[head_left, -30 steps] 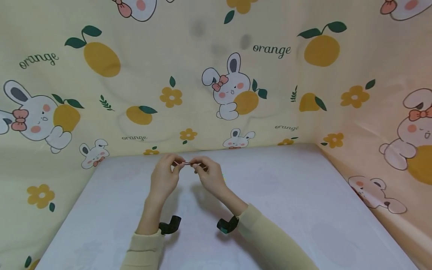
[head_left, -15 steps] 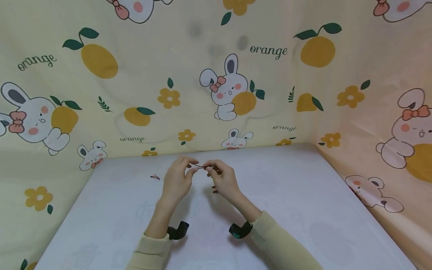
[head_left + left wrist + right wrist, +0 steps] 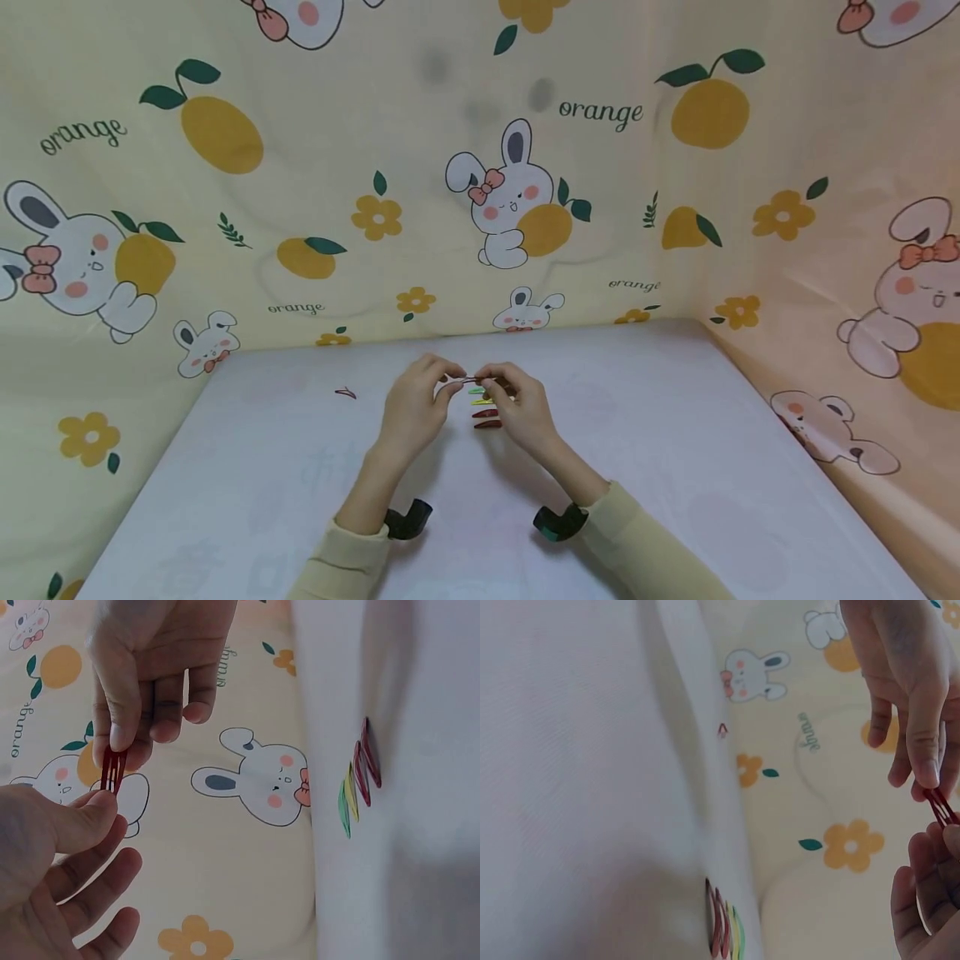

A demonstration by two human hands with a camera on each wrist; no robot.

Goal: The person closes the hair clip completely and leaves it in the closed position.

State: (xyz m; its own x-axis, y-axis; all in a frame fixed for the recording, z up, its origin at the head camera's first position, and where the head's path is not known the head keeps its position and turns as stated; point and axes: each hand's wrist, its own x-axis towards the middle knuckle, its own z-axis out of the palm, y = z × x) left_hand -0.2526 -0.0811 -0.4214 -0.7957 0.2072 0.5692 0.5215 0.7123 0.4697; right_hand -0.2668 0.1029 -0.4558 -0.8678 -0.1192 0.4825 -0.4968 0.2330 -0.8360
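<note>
My left hand (image 3: 416, 407) and right hand (image 3: 527, 410) face each other over the far part of the table. Between them is a dark red snap hair clip (image 3: 112, 771), its slotted frame showing; thumb and fingers of each hand pinch one end. The other fingers are loosely bent. Below and beside the right hand lies a row of hair clips: green (image 3: 343, 810), yellow (image 3: 482, 402), red (image 3: 485, 413) and dark red (image 3: 488, 424). Another red hair clip (image 3: 346, 393) lies apart, left of the left hand, its parts spread in a V.
The white tabletop (image 3: 675, 500) runs back to a cream curtain (image 3: 420, 108) printed with rabbits and oranges, which also hangs along both sides. Black wrist mounts (image 3: 409, 521) are worn at the sleeve cuffs.
Both hands have moved right and slightly nearer, still pinching the hair clip. The clip on the left and the row near the right hand have come into sight from behind the hands.
</note>
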